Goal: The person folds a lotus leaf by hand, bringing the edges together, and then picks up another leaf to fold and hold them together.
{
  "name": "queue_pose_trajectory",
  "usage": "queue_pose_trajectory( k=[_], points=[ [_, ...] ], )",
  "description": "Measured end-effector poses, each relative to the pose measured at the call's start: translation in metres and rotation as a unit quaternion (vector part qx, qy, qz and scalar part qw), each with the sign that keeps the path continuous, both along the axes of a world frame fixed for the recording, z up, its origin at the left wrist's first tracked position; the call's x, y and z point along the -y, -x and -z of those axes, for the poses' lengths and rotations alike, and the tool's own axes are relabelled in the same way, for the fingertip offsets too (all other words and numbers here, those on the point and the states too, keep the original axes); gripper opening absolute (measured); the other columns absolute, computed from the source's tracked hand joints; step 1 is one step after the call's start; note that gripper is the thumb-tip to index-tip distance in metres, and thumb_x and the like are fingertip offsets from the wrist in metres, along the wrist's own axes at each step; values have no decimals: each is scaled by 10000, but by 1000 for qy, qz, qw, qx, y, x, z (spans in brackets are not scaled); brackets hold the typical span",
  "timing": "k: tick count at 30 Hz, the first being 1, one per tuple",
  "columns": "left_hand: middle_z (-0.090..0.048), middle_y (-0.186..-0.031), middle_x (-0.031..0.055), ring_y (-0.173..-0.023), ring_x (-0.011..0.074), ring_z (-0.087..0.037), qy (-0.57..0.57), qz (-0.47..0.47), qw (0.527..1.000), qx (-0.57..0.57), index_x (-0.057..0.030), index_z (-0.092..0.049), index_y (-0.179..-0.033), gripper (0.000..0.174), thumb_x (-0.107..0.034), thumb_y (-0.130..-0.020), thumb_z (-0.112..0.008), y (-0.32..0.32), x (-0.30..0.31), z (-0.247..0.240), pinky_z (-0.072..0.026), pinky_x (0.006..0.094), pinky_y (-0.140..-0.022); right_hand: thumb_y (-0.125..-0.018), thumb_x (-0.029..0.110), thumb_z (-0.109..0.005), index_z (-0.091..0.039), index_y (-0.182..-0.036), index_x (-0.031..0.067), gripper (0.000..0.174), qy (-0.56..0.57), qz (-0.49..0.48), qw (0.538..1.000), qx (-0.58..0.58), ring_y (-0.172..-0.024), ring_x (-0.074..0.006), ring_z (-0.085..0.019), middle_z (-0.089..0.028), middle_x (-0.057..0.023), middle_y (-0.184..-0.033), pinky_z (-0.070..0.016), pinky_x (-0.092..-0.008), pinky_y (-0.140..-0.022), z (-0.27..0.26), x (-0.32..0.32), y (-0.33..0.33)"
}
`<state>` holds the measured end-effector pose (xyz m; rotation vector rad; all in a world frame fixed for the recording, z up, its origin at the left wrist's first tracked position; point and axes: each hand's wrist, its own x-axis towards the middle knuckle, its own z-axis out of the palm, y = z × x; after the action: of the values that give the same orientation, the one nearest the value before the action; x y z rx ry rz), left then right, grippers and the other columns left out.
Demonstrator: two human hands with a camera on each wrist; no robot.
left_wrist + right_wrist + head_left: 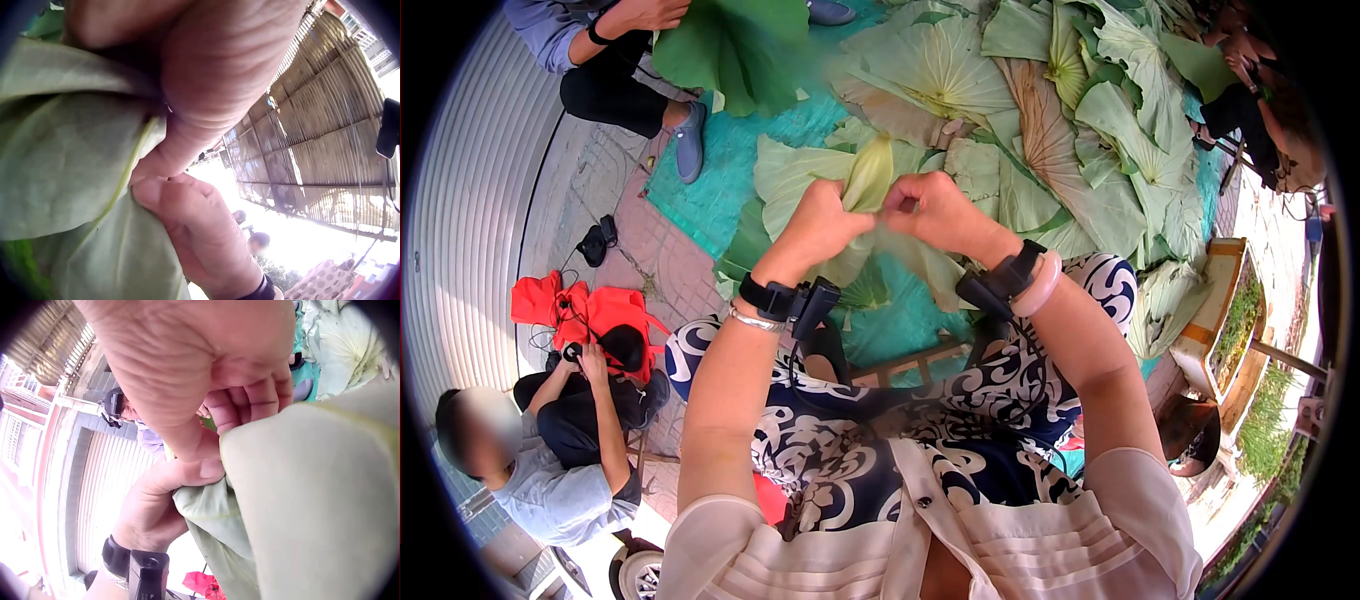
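A pale green lotus leaf (868, 178), folded and bunched, is held up in front of the person's knees. The left hand (822, 228) grips it with the thumb along the near side. Close beside it, the right hand (937, 210) has curled fingers and pinches the leaf's edge. In the left wrist view a yellowish rib of the leaf (128, 165) runs up to the left fingertips, and the right hand (203, 231) meets them there. Folds of the leaf (319, 487) fill much of the right wrist view, hiding part of the fingers.
Large lotus leaves (940, 75) lie spread over a teal ground sheet (720, 185). Another person holds a dark green leaf (735, 50) at upper left. A seated person (570, 480) is at lower left by a red bag (615, 315). Planter boxes (1212, 320) stand at right.
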<state>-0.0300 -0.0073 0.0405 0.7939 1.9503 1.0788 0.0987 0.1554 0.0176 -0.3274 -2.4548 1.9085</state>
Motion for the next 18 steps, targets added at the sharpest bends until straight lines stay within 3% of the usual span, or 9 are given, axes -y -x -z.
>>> queue_pose_trajectory(
  k=[5,11,18],
  points=[
    [-695,-849,87,-762,145,-627,-6,-20,1000,19,81,-683,-1017,358,-138,-735,-707,0,-1,2,-518,327,-705,-810,81,-728,-690,-867,-42,140,-5,24,1000,12,-729,-86,-607,-689,-51,-775,-512,-271,-675,0,2,1],
    [-684,-851,67,-759,131,-609,-24,-30,999,38,71,-676,-1003,348,-147,-733,-710,-1,-3,0,-504,310,-694,-834,116,-723,-701,-890,-35,162,95,55,993,32,-716,-61,-585,-682,-12,-795,-498,-251,-655,4,1,2],
    [-662,-822,47,-744,116,-586,-30,-22,999,35,71,-673,-972,321,-152,-743,-707,1,-2,-7,-495,304,-676,-849,114,-716,-711,-901,-30,153,117,67,988,71,-733,-48,-564,-673,3,-806,-475,-235,-654,6,0,5]
  ],
)
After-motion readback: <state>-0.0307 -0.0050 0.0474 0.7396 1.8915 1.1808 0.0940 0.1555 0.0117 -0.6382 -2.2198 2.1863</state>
